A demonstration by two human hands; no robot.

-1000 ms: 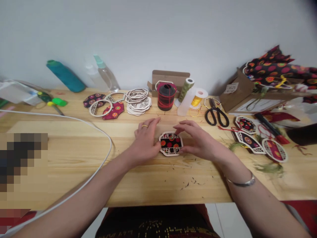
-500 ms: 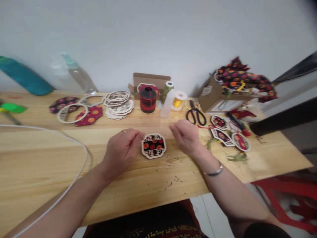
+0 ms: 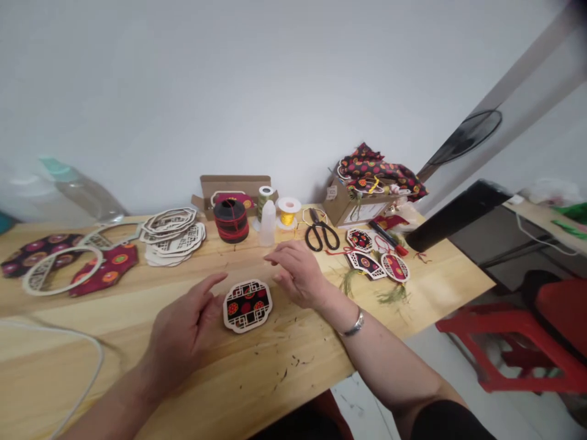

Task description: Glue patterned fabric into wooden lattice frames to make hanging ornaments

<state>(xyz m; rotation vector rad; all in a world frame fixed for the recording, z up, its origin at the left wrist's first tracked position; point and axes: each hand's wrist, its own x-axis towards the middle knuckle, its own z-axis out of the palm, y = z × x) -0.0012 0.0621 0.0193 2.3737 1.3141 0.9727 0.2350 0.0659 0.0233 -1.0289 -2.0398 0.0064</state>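
Both hands, left (image 3: 181,330) and right (image 3: 298,275), partly open and holding nothing, flank a fabric-backed lattice plaque (image 3: 247,305).

The plaque, lying flat on the wooden counter (image 3: 206,379), appears light, stiff and thin, its fretwork probably fragile; best grasped by opposite outer rims. Beyond stand a pale wall (image 3: 229,91) and red stool (image 3: 504,342).

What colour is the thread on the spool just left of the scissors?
Yellow thread, clearest in the head view.

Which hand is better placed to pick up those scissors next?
Right, I'd say: the right hand looks empty and sits nearer the black-handled scissors, while the left hand is farther off, across the patterned lattice frame.
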